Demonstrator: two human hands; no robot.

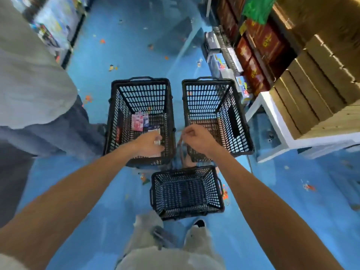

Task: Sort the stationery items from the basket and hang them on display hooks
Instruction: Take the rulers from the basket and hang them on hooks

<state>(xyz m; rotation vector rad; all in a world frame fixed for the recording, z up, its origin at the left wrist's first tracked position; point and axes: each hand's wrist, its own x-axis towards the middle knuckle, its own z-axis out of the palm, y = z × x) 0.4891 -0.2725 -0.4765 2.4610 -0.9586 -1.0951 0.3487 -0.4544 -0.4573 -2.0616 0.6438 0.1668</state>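
Observation:
Three black plastic baskets stand on the blue floor. The left basket [140,80] holds several stationery packs, among them a pink pack [137,123]. My left hand [146,144] reaches into it, its fingers curled round a white packet [157,142]. My right hand [196,137] hovers over the gap between the left basket and the right basket [208,81]. It pinches a thin see-through packet [181,152] that hangs down, too blurred to identify. Closest to my feet is the smaller near basket [185,215], which looks empty like the right one.
Another person in grey clothes [29,84] stands close on the left. On the right, shelves carry red boxes [263,41] and cardboard cartons [321,84] above a white base [272,123]. More shelving [56,22] lines the far left of the aisle.

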